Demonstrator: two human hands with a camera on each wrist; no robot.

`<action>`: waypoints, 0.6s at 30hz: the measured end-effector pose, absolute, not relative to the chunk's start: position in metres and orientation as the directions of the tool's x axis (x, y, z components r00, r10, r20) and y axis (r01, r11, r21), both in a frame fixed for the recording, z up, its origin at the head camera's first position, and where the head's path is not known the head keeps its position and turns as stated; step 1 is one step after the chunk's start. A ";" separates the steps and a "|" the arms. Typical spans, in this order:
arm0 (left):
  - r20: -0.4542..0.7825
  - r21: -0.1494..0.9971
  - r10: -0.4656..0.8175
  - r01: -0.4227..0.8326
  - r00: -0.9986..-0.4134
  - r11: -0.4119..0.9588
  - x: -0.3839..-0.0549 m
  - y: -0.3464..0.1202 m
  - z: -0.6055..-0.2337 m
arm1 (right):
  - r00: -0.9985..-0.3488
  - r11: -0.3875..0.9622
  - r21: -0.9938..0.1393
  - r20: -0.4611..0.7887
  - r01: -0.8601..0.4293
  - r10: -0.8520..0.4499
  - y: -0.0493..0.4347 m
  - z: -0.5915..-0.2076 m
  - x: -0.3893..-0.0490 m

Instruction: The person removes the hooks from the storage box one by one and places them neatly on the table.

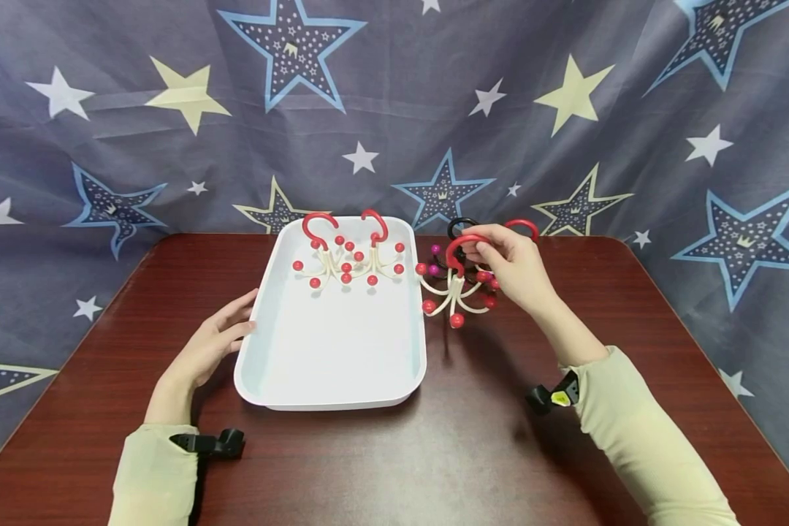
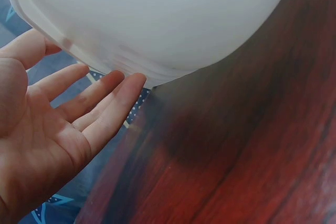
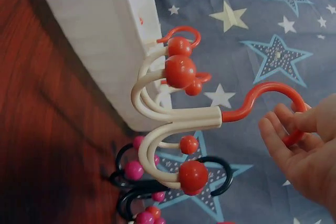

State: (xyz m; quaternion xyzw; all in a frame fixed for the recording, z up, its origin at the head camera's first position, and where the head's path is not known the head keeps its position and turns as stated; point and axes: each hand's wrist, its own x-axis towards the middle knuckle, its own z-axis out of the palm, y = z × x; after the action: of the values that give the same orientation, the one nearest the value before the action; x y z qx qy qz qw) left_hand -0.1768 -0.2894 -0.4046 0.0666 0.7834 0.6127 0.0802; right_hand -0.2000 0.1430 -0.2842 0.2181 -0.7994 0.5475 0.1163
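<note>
My right hand (image 1: pixel 516 267) pinches the red hook of a cream multi-arm hanger (image 3: pixel 194 116) with red ball tips. The hanger hangs upright beside the tray's right wall, its shadow below it on the table. At the tray's left side, my left hand (image 1: pixel 213 340) touches the rim with its fingers fairly straight, which the left wrist view shows from the palm side. The white tray (image 1: pixel 332 343) holds two similar cream hangers, one at far left (image 1: pixel 329 259) and another (image 1: pixel 373 256) to its right, their red hooks pointing up.
Behind the held hanger stands a black hanger (image 3: pixel 139 187) with magenta balls, partly hidden. Another red hook (image 1: pixel 522 225) shows behind my right hand. Dark red-brown wood forms the table (image 1: pixel 500 453), and a star-patterned cloth (image 1: pixel 381 109) hangs along its back edge.
</note>
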 end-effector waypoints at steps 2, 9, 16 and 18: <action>-0.046 0.971 0.202 0.004 -0.978 0.240 -0.177 -0.289 -0.405 | -0.883 0.331 -0.820 0.419 -0.468 -0.211 0.147 -0.288 -0.201; -0.048 0.977 0.208 -0.003 -0.977 0.211 -0.176 -0.288 -0.406 | -0.901 0.390 -0.812 0.393 -0.435 -0.185 0.156 -0.298 -0.204; -0.043 0.980 0.211 0.000 -0.977 0.197 -0.177 -0.288 -0.406 | -0.894 0.411 -0.795 0.411 -0.446 -0.176 0.164 -0.303 -0.207; -0.041 0.981 0.211 0.000 -0.977 0.194 -0.177 -0.288 -0.406 | -0.896 0.420 -0.792 0.406 -0.444 -0.181 0.165 -0.306 -0.209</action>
State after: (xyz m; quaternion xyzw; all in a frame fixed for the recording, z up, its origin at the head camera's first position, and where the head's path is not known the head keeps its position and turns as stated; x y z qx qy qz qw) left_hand -0.1774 -0.2884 -0.4058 0.0687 0.7681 0.6312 0.0832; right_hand -0.2093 0.1650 -0.3060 0.1876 -0.8325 0.5049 0.1300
